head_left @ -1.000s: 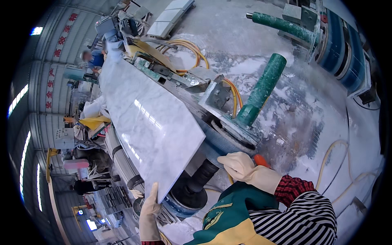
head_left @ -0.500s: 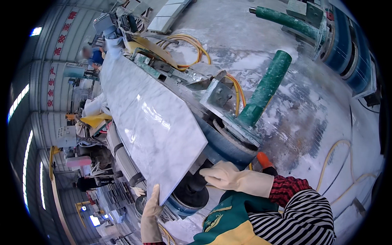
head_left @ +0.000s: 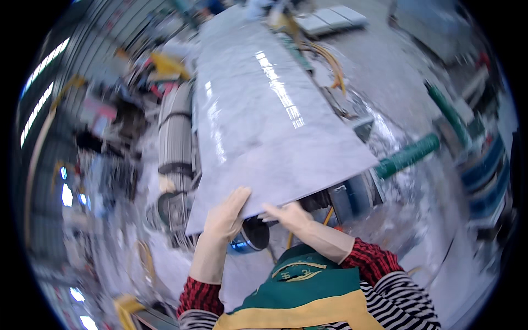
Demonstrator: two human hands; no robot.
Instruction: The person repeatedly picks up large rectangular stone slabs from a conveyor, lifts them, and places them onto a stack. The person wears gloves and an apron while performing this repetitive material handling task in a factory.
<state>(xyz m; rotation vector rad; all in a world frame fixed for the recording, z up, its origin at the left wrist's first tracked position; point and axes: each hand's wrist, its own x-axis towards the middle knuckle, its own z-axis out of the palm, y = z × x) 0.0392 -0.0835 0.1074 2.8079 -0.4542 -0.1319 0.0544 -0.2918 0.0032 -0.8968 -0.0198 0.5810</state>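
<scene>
A large, glossy white-and-grey marble slab (head_left: 286,159) stretches away from me, its near edge close to my body. My left hand (head_left: 224,215), in a cream rubber glove, lies on that edge with fingers stretched flat over the top face. Farther right along the same edge is my right hand (head_left: 294,218), gloved alike. Its fingers are extended and spread, with the tips at the slab's edge; whether any reach underneath is blurred. Just below the edge, between my hands, a black round disc (head_left: 256,234) shows, partly covered by the slab.
A grey ribbed roller (head_left: 176,132) runs along the slab's left side. Green cylinders, one a green post (head_left: 410,155), stand to the right near blue-banded rollers (head_left: 484,176). Yellow hoses (head_left: 327,63) curl beyond the slab. White slabs (head_left: 331,21) lie on the floor at the back.
My view has turned, so the slab now points straight ahead. My right hand has left the black disc-shaped part and moved to the slab's edge. My left hand lies farther over the top.
</scene>
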